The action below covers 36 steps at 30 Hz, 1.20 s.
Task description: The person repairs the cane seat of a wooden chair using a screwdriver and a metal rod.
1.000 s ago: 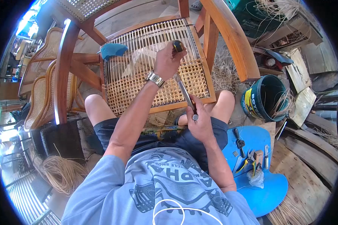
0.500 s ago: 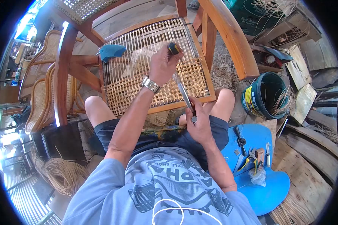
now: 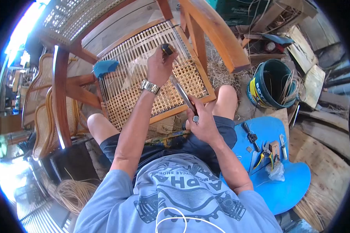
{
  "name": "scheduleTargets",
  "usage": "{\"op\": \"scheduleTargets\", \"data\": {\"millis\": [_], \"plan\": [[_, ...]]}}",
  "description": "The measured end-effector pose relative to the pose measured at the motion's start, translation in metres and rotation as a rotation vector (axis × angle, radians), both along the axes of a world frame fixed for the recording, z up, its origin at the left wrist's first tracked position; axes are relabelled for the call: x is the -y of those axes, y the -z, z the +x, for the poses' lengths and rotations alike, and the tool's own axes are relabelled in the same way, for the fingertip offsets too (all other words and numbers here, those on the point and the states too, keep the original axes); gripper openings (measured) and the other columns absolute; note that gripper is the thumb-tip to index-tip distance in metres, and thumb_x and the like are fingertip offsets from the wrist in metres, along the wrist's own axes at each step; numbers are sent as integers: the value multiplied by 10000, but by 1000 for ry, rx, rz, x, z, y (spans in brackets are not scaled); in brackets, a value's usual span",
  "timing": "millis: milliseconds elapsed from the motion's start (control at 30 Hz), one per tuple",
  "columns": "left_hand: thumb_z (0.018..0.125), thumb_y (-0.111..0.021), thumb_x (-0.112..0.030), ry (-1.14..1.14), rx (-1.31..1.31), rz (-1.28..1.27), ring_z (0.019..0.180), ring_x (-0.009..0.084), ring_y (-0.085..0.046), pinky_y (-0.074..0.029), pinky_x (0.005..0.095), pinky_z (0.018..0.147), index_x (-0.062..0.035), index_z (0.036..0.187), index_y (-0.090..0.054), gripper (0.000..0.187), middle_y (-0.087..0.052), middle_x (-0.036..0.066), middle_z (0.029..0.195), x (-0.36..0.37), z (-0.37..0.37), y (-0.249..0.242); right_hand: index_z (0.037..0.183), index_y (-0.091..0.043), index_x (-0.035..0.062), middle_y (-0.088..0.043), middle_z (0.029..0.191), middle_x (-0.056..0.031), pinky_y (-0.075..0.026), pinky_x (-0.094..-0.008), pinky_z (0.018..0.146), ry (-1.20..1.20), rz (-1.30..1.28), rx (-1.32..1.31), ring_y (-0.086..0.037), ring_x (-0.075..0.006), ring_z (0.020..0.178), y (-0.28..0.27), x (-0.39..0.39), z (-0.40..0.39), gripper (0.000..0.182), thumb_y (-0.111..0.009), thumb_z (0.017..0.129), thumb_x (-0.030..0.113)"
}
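My left hand [image 3: 160,66], with a steel watch [image 3: 150,87] on its wrist, is closed around a screwdriver-like tool with a black-and-yellow handle [image 3: 168,49]; its lower part is hidden. It is over the woven cane seat [image 3: 144,101] of a wooden chair. Lower and to the right, my right hand [image 3: 204,123] grips a metal bar [image 3: 181,92] whose upper end slants toward the seat below my left hand. A round metal end [image 3: 195,119] shows at my right fingers. Open squares fill the near part of the seat; the far part has strands running one way.
A blue cloth-like piece [image 3: 105,68] lies at the seat's left edge. The wooden armrest [image 3: 216,35] rises at right. Beside my right leg, a blue board [image 3: 268,136] carries pliers [image 3: 265,156] and other tools. A dark bucket [image 3: 271,83] and a cane coil [image 3: 72,194] stand on either side.
The view has shifted, so the chair and both hands appear further left. Both hands keep their hold, and the bar stays slanted below my left hand.
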<state>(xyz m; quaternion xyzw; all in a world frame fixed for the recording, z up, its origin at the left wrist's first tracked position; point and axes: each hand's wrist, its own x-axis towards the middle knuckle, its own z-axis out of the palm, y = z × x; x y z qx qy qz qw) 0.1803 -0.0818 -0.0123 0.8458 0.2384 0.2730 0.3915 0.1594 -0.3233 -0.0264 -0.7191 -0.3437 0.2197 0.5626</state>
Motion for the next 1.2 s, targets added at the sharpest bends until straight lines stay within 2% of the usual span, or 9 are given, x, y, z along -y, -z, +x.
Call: {"op": "scheduleTargets", "data": {"millis": [100, 200, 267, 367, 400, 700, 800, 967, 1200], "plan": [[931, -763, -144, 11, -26, 33, 690, 174, -710, -543, 322, 626, -53, 1084, -667, 203, -752, 85, 824, 5, 3, -3, 1377, -486, -27, -650, 1139, -320, -504, -502, 876, -39, -37, -35, -644, -472, 1075, 0, -2, 7, 399, -572, 1006, 94], [942, -751, -137, -9, -52, 0, 721, 161, -701, -538, 315, 647, -74, 1075, -673, 167, -746, 71, 834, 8, -5, -15, 1384, -479, -27, -646, 1141, -322, -498, -522, 886, 125, -52, 66, -637, -483, 1074, 5, -2, 4, 414, -574, 997, 88], [951, -742, -132, -8, 48, -23, 767, 135, -691, -526, 307, 664, -97, 1076, -674, 147, -743, 50, 859, 1, -9, -7, 1390, -468, -33, -642, 1138, -322, -493, -535, 898, 56, -35, 108, -627, -493, 1083, 2, 7, -2, 430, -575, 989, 83], [957, -750, -216, -19, -66, -97, 741, 96, -656, -511, 303, 648, -114, 1105, -717, 183, -740, 8, 839, 9, -15, -16, 1393, -464, -32, -640, 1132, -322, -492, -536, 905, 2, -6, 29, -627, -497, 1076, 1, 11, -10, 435, -572, 989, 86], [948, -747, -125, -17, -66, -34, 710, 121, -651, -514, 307, 636, -85, 1079, -659, 162, -724, 33, 835, 17, -13, -19, 1393, -464, -32, -640, 1132, -322, -492, -536, 905, 4, -6, 29, -627, -497, 1076, 3, 10, -10, 435, -572, 989, 86], [946, -743, -110, -12, -47, -52, 751, 137, -690, -536, 314, 677, -88, 1080, -664, 157, -743, 52, 872, 19, -9, -17, 1396, -473, -19, -648, 1107, -302, -500, -524, 870, 75, -47, 13, -641, -490, 1033, -1, 12, 2, 436, -584, 987, 84], [954, -734, -129, 7, 62, -23, 798, 157, -689, -536, 335, 710, -114, 1077, -676, 138, -740, 43, 883, 11, -5, -18, 1393, -481, -19, -650, 1076, -287, -507, -502, 854, 61, 43, 104, -653, -471, 993, -1, 21, -2, 420, -576, 998, 85], [952, -742, -141, -5, 28, -9, 744, 148, -653, -520, 323, 686, -112, 1057, -684, 124, -728, 37, 858, 10, 8, -9, 1376, -508, -27, -657, 1055, -234, -523, -446, 849, 242, 37, -163, -674, -405, 941, 3, 19, 12, 391, -574, 1011, 95], [942, -757, -165, 40, 17, 18, 735, 160, -699, -526, 330, 664, -83, 1066, -691, 163, -754, 71, 853, 3, 18, 0, 1364, -526, -27, -677, 1002, -204, -534, -423, 804, 327, 65, 104, -694, -342, 882, -9, 16, 46, 381, -589, 1014, 109]]}}
